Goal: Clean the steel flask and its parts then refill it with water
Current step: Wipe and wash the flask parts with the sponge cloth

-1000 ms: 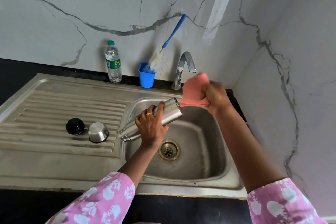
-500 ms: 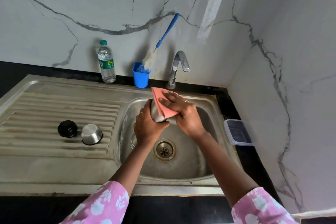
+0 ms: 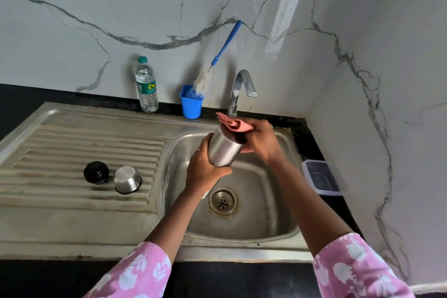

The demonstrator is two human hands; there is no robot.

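Over the sink basin [image 3: 273,210] my left hand [image 3: 205,172] grips the lower part of the steel flask [image 3: 223,149], which tilts up and away from me. My right hand [image 3: 260,139] holds a pink cloth [image 3: 233,123] against the flask's upper end, covering it. On the ribbed draining board [image 3: 72,152] lie the flask's black stopper [image 3: 96,172] and its steel cup lid [image 3: 127,179], side by side.
A tap [image 3: 242,89] stands behind the basin, no water running. A blue cup [image 3: 191,104] holds a blue-handled bottle brush [image 3: 217,60]; a plastic water bottle [image 3: 145,84] is left of it. A clear lidded box [image 3: 321,178] sits on the black counter at right.
The flask has swung from lying sideways to pointing up and away. My right hand brought the cloth down onto its upper end and now rubs there.
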